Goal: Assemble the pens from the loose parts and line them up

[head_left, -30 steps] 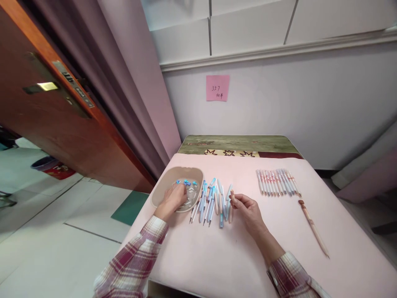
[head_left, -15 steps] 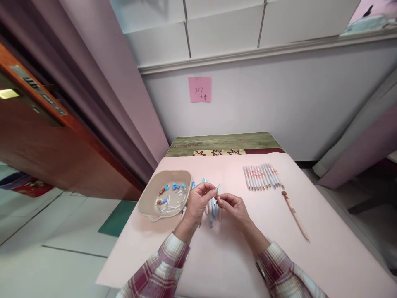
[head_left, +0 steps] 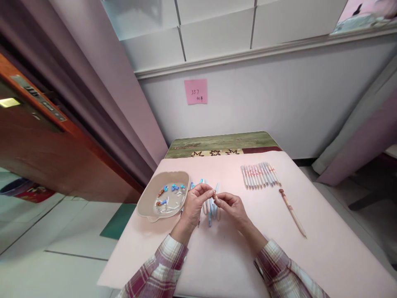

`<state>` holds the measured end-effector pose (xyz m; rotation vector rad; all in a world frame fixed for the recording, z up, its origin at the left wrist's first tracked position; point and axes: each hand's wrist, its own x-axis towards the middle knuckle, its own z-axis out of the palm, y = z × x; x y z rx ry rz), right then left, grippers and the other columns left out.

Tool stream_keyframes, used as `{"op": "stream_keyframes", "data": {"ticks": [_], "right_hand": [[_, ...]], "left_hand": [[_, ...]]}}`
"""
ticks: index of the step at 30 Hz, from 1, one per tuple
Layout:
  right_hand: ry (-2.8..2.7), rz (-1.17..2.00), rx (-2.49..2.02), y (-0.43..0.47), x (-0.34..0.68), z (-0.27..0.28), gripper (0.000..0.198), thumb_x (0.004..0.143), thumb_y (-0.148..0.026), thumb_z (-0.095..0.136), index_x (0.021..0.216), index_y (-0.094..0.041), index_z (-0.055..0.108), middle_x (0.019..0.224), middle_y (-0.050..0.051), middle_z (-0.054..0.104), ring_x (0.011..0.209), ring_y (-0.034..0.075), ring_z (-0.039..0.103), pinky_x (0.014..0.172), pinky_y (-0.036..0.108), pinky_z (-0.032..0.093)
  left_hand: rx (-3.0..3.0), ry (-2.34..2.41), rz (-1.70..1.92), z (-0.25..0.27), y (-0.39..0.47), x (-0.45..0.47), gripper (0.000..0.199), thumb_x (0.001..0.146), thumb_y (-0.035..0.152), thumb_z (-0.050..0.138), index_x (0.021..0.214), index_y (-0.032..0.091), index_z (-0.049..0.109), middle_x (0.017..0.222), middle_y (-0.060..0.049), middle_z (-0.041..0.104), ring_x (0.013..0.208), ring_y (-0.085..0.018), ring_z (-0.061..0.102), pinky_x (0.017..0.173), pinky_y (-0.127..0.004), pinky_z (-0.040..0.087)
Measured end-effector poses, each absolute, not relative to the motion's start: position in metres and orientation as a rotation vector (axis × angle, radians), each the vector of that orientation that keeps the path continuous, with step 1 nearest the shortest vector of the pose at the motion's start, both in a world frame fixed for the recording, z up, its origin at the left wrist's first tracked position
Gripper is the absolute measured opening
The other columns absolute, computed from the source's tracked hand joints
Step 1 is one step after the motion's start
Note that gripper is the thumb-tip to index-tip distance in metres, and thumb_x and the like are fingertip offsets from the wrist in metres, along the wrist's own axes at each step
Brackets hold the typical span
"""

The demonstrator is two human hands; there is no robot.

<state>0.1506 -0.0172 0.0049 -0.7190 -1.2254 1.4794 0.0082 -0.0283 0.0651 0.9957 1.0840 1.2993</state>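
Observation:
Both my left hand [head_left: 194, 203] and my right hand [head_left: 233, 208] meet over the middle of the table, fingertips almost touching. Pinched between them is a small brown piece [head_left: 214, 195], too small to make out fully. Beneath and behind my fingers lie several white and light-blue pen parts [head_left: 210, 218], partly hidden by the hands. A beige plastic basin [head_left: 143, 203] stands left of my left hand. Inside it are brown and blue small pieces [head_left: 175, 188] and short white bits [head_left: 173, 207].
Right of my hands, a row of pens [head_left: 260, 176] lies side by side. One pen with a brown top [head_left: 292, 214] rests slanted in front of them. A pink cover [head_left: 235, 265] spreads over the table. Behind it is the wall with a pink note [head_left: 196, 92]; a wooden door [head_left: 62, 153] stands left.
Both hands keep their pinch on the small brown piece, with only slight finger movement. The view has shifted a little; the pens and basin lie as before.

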Motion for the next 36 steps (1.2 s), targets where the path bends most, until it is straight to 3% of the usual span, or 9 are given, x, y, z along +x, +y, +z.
{"op": "stream_keyframes", "data": {"ticks": [16,22,29,36], "right_hand": [[-1.209,1.489,-0.707,-0.019,0.150,0.007,0.024,0.076,-0.042,0.073,0.087,-0.021,0.075,0.085,0.004,0.073,0.079,0.019,0.065,0.075,0.032,0.051],[-1.250,1.523,-0.695,-0.021,0.152,0.010,0.028,0.079,-0.044,0.069,0.090,-0.019,0.075,0.083,0.005,0.072,0.079,0.019,0.065,0.077,0.032,0.051],[-1.073,1.183,-1.119,-0.004,0.169,-0.005,0.037,0.082,-0.050,0.061,0.087,-0.015,0.072,0.074,0.005,0.068,0.071,0.018,0.061,0.065,0.027,0.048],[-1.535,0.946,-1.402,-0.008,0.168,-0.008,0.021,0.081,-0.039,0.060,0.079,-0.021,0.070,0.069,0.001,0.068,0.060,0.015,0.057,0.059,0.026,0.041]], "left_hand": [[0.978,1.060,1.325,0.058,-0.035,0.008,0.022,0.069,0.022,0.078,0.087,0.016,0.067,0.083,-0.003,0.068,0.080,-0.013,0.062,0.079,-0.026,0.046],[0.907,1.103,1.382,0.051,-0.044,0.010,0.019,0.069,0.024,0.077,0.081,0.014,0.067,0.083,-0.003,0.069,0.078,-0.015,0.064,0.082,-0.029,0.047],[0.775,1.041,1.556,0.077,-0.057,-0.021,0.020,0.073,0.025,0.075,0.088,0.015,0.065,0.084,-0.006,0.073,0.078,-0.016,0.068,0.082,-0.030,0.050],[0.563,1.004,1.689,0.087,-0.062,-0.047,0.021,0.070,0.022,0.076,0.088,0.016,0.066,0.080,-0.003,0.072,0.076,-0.014,0.068,0.081,-0.030,0.054]]}}
